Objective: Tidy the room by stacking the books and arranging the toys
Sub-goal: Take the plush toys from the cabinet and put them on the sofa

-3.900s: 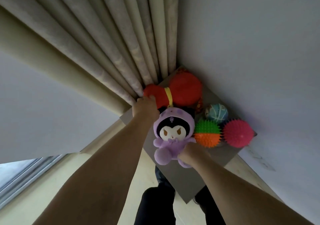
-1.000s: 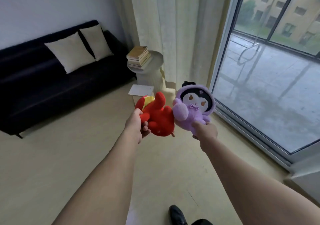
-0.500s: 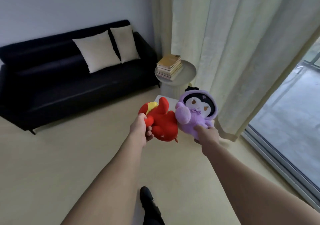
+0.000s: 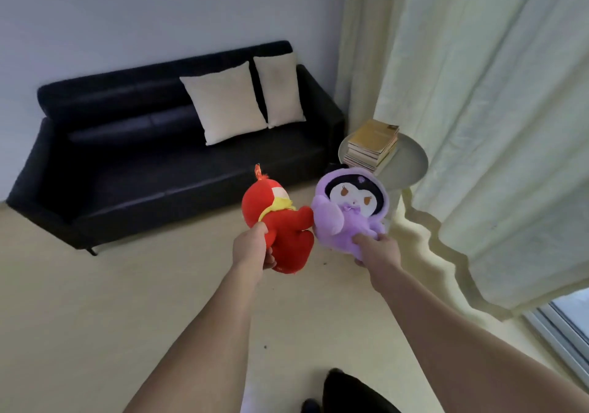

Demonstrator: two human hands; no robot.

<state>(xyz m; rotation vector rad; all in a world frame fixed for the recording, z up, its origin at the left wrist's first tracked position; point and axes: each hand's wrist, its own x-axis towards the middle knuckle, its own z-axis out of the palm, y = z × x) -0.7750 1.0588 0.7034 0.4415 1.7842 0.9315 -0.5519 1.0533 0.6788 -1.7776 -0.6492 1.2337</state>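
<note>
My left hand grips a red plush toy with a yellow band at its neck, held out in front of me above the floor. Beside it, my right hand grips the bottom of a purple plush doll with a white face and black hood. The two toys touch each other at the middle. A stack of several books lies on a round white side table behind the purple doll.
A black sofa with two cream cushions stands against the far wall. Pale curtains hang at the right and pool on the beige floor. A window frame shows at the lower right.
I have turned left from the window toward the sofa while carrying both toys. The red toy has rotated upright in my left hand. The side table now sits right behind the purple doll.
</note>
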